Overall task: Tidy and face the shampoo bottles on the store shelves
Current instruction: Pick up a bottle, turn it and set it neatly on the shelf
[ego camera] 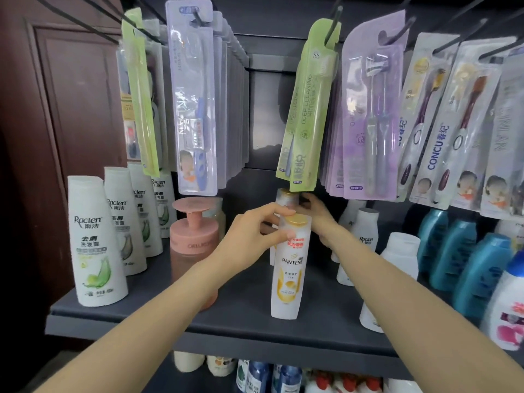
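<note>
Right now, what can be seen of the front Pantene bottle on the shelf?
The front Pantene bottle is a white, plastic-looking bottle with a gold cap, a red banner above the Pantene name and a yellow swirl lower down. It stands upright near the front of the dark shelf, label facing the camera. The left hand grips it near the top, fingers on the cap and thumb on the shoulder. The right hand reaches past it to a second similar bottle directly behind.

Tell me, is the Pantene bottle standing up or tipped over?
Standing up. The Pantene bottle has its base on the shelf and its gold cap on top.
</note>
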